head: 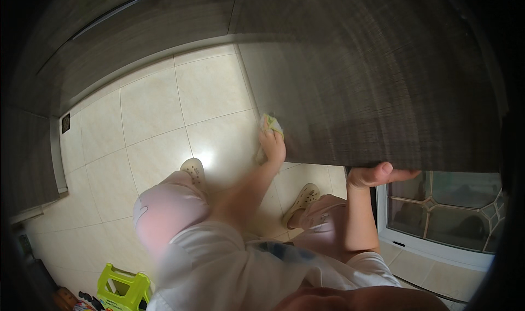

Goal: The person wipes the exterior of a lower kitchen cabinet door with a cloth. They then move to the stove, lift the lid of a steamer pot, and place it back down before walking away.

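Observation:
My left hand (273, 143) holds a folded cloth (271, 124), whitish with a yellow-green border. It presses the cloth to the low edge of a dark wood-grain panel (348, 93), just above the tiled floor. My right hand (371, 176) touches the panel's near edge. Its thumb sticks up over that edge and a finger stretches to the right along it. The other fingers are mostly hidden, so a firm grip on the edge cannot be made out.
Dark cabinets (156, 28) with a light plinth run along the far side of the cream floor tiles (154, 106). A white-framed glass door (451, 210) stands at right. A lime-green plastic step stool (123, 284) is at lower left. My clogs (192, 171) are planted on the tiles.

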`<action>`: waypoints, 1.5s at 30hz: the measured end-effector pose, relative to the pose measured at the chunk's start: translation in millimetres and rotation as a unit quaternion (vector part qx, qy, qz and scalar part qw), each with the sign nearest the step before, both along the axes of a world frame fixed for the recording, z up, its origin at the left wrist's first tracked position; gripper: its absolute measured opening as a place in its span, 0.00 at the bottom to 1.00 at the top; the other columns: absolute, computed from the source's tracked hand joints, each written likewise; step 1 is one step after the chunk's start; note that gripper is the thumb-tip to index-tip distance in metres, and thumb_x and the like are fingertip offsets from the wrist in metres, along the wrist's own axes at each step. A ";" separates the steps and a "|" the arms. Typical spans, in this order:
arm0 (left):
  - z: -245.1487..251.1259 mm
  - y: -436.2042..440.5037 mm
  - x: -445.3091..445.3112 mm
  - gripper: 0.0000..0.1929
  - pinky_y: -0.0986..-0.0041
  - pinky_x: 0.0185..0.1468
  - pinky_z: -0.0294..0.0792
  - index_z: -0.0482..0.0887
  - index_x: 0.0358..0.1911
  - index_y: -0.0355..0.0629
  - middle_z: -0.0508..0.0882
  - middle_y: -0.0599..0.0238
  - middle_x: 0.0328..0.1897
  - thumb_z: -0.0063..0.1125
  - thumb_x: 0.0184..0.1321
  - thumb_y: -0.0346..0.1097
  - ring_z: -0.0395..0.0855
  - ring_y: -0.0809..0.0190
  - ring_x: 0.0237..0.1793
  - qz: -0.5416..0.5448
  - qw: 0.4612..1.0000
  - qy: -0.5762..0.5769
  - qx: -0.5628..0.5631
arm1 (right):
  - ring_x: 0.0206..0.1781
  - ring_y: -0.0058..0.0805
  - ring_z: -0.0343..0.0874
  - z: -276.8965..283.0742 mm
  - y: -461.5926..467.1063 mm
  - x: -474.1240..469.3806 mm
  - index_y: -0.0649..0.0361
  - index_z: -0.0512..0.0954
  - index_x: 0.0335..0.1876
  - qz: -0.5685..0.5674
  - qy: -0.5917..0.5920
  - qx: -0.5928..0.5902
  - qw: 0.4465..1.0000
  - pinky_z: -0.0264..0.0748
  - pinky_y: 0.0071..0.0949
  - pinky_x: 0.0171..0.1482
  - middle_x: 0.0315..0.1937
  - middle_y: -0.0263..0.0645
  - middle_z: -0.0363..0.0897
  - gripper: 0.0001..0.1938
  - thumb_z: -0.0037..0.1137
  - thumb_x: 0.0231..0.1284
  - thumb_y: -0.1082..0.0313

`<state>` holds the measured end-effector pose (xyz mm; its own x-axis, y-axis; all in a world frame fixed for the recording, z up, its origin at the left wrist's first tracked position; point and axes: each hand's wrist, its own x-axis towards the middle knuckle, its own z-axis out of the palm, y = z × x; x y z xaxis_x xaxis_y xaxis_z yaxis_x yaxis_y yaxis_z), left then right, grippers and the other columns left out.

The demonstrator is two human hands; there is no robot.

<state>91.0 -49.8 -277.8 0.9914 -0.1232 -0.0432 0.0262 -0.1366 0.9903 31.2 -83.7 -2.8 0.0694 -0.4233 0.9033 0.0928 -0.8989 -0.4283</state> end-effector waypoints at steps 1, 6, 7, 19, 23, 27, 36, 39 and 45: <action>5.3 -0.3 -7.5 0.29 0.55 0.63 0.60 0.63 0.70 0.43 0.71 0.43 0.57 0.45 0.63 0.35 0.70 0.41 0.56 0.012 0.999 0.027 0.027 | 0.72 0.43 0.53 -1.5 -1.3 0.1 0.63 0.42 0.75 -0.006 -0.006 -0.006 1.000 0.56 0.44 0.70 0.73 0.52 0.46 0.44 0.45 0.59 0.46; 65.3 -4.4 -1.2 0.28 0.56 0.66 0.57 0.65 0.69 0.46 0.69 0.42 0.58 0.45 0.63 0.35 0.67 0.41 0.60 -0.002 0.996 0.044 -0.079 | 0.73 0.42 0.52 -0.5 3.0 -9.6 0.68 0.40 0.75 -0.057 0.047 -0.003 0.997 0.52 0.42 0.71 0.74 0.54 0.44 0.46 0.41 0.64 0.40; 73.0 -7.7 8.5 0.28 0.56 0.67 0.56 0.66 0.69 0.46 0.69 0.42 0.58 0.45 0.63 0.35 0.67 0.41 0.60 0.004 0.995 0.014 -0.102 | 0.73 0.42 0.51 -0.8 4.7 -9.3 0.72 0.39 0.74 -0.068 0.062 0.001 0.996 0.50 0.41 0.71 0.74 0.55 0.43 0.48 0.39 0.66 0.37; -85.0 -18.7 115.7 0.23 0.61 0.60 0.64 0.73 0.59 0.33 0.75 0.41 0.55 0.42 0.67 0.41 0.73 0.43 0.56 -0.077 0.987 0.107 -0.093 | 0.68 0.39 0.59 -19.4 -10.1 -26.1 0.73 0.50 0.71 -0.138 0.117 -0.086 0.980 0.54 0.39 0.69 0.69 0.58 0.53 0.44 0.33 0.67 0.35; -77.4 -1.5 28.5 0.24 0.59 0.54 0.67 0.76 0.50 0.29 0.80 0.42 0.46 0.40 0.69 0.48 0.78 0.45 0.49 -0.027 0.957 0.259 -0.126 | 0.72 0.39 0.54 -11.9 -13.5 -16.4 0.72 0.40 0.74 -0.069 0.043 -0.070 0.994 0.50 0.39 0.71 0.72 0.57 0.47 0.49 0.40 0.65 0.34; -49.4 18.0 -21.4 0.26 0.56 0.52 0.68 0.73 0.54 0.30 0.80 0.40 0.48 0.39 0.69 0.50 0.78 0.42 0.49 -0.069 0.973 0.217 -0.025 | 0.74 0.38 0.48 -0.7 4.7 -1.3 0.69 0.34 0.74 -0.026 0.018 -0.002 1.000 0.46 0.41 0.73 0.74 0.53 0.42 0.52 0.47 0.62 0.35; 106.9 -7.2 23.3 0.26 0.62 0.66 0.59 0.65 0.69 0.46 0.68 0.45 0.66 0.44 0.67 0.40 0.68 0.44 0.63 -0.036 0.966 0.100 -0.237 | 0.74 0.39 0.47 2.5 6.3 -0.6 0.63 0.34 0.75 -0.005 0.023 0.017 1.000 0.48 0.43 0.73 0.74 0.50 0.40 0.52 0.49 0.60 0.35; 140.5 -3.3 42.8 0.27 0.61 0.66 0.59 0.65 0.70 0.48 0.66 0.46 0.66 0.46 0.65 0.34 0.67 0.44 0.62 -0.040 0.980 -0.036 -0.193 | 0.74 0.39 0.47 2.7 8.8 -0.4 0.64 0.35 0.74 -0.001 0.023 0.019 1.000 0.48 0.43 0.73 0.74 0.50 0.40 0.52 0.48 0.60 0.35; 78.2 -9.3 53.4 0.29 0.63 0.67 0.59 0.63 0.71 0.45 0.64 0.46 0.67 0.44 0.63 0.28 0.68 0.44 0.63 -0.028 0.986 -0.054 -0.155 | 0.74 0.39 0.48 -0.3 6.1 -4.6 0.65 0.35 0.74 -0.022 0.021 0.013 0.999 0.48 0.43 0.73 0.73 0.51 0.42 0.53 0.48 0.60 0.32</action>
